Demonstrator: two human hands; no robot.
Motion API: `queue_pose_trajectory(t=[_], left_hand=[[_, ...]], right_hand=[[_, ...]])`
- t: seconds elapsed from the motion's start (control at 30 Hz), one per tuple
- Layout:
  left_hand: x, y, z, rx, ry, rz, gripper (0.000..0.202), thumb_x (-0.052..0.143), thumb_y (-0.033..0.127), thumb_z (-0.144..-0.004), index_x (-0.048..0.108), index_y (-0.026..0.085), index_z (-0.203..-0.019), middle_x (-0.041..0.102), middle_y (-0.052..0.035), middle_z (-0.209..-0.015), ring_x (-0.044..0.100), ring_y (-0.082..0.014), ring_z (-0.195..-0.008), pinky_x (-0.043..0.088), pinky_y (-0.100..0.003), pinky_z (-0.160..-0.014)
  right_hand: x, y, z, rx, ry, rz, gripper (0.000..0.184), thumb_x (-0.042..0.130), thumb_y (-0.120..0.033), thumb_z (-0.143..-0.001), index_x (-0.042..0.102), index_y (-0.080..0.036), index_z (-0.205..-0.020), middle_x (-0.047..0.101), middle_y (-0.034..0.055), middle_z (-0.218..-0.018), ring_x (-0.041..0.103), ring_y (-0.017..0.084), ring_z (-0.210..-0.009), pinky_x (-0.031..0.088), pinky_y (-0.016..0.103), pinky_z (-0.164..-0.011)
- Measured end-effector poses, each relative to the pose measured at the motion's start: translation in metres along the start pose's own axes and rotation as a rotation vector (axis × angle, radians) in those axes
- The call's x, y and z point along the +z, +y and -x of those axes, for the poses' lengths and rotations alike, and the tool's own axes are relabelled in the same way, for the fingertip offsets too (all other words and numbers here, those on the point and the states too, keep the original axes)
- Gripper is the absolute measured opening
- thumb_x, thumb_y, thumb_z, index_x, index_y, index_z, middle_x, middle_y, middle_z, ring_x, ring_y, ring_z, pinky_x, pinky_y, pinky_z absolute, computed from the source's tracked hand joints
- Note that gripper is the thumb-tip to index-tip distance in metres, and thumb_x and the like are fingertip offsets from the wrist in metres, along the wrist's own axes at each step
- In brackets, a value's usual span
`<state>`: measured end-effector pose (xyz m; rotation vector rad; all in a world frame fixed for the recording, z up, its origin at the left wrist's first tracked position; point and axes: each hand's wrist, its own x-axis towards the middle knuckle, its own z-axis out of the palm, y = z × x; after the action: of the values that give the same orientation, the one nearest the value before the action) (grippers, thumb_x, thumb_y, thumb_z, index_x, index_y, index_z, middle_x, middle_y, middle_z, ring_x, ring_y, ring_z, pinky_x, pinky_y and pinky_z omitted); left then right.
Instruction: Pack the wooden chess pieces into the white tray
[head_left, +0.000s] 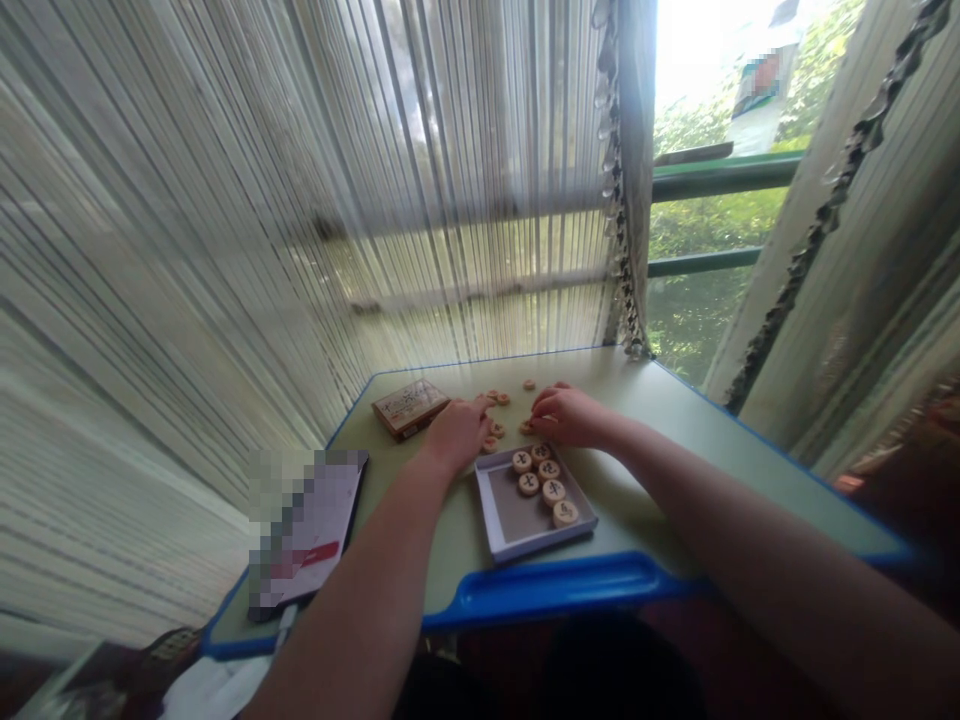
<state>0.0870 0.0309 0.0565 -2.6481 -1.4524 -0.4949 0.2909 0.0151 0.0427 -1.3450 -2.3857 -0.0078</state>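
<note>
My left hand (463,430) reaches over the table among loose round wooden Chinese chess pieces (503,398). Its fingers are stretched forward, with pieces near the fingertips. Opposite it, my right hand (570,414) has its fingers bent and closed at the edge of another Chinese chess piece (526,428). In front of both hands lies a shallow open box tray (495,510). Several pieces with dark characters, one of them a chess piece (566,513) near the corner, lie face up along the tray's right side.
A printed box lid (411,408) lies left of my left hand. A tablet (322,530), partly blurred out, rests at the table's left edge with a cable. One piece (529,385) sits farther back. The table (637,400) has a blue rim; string curtains (450,200) hang behind it.
</note>
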Motion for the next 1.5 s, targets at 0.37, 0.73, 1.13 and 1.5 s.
queue_pose_trajectory(t=[0.37,0.73,1.13,1.5], left_hand=[[0.0,-0.013,-0.002,-0.172,0.092,0.104,0.042,0.043,0.002,-0.072,0.065,0.018,-0.103,0.068,-0.0067,-0.101,0.062,-0.0184,-0.096,0.044,-0.027,-0.088],[0.0,-0.033,-0.007,-0.509,0.298,0.683,0.048,0.039,-0.007,-0.059,0.066,0.012,-0.094,0.069,-0.0084,-0.097,0.064,-0.014,-0.088,0.049,-0.022,-0.076],[-0.016,-0.016,0.006,-0.392,-0.056,0.028,0.029,0.051,0.014,-0.071,0.07,0.017,-0.093,0.07,-0.0106,-0.094,0.063,-0.0232,-0.091,0.045,-0.03,-0.079],[-0.03,-0.001,0.015,-0.036,-0.346,0.381,0.032,0.057,0.04,-0.069,0.069,0.017,-0.087,0.07,-0.0046,-0.083,0.061,-0.0158,-0.071,0.042,-0.022,-0.061]], right_hand=[[-0.01,0.015,-0.001,0.557,-0.022,0.09,0.024,0.052,-0.023,-0.074,0.07,-0.02,-0.089,0.065,0.0099,-0.094,0.06,0.021,-0.081,0.044,0.027,-0.068],[-0.003,0.003,-0.001,0.114,0.043,0.007,0.023,0.052,-0.026,-0.079,0.07,-0.021,-0.093,0.066,0.0077,-0.101,0.057,0.022,-0.093,0.041,0.034,-0.087],[0.007,0.004,-0.001,0.149,0.067,-0.046,0.017,0.061,-0.027,-0.071,0.071,-0.021,-0.084,0.07,0.0028,-0.079,0.058,0.021,-0.081,0.044,0.031,-0.079],[-0.022,-0.02,0.006,0.025,0.15,-0.248,0.019,0.064,-0.027,-0.07,0.071,-0.019,-0.085,0.068,0.0043,-0.084,0.06,0.016,-0.079,0.046,0.029,-0.078]])
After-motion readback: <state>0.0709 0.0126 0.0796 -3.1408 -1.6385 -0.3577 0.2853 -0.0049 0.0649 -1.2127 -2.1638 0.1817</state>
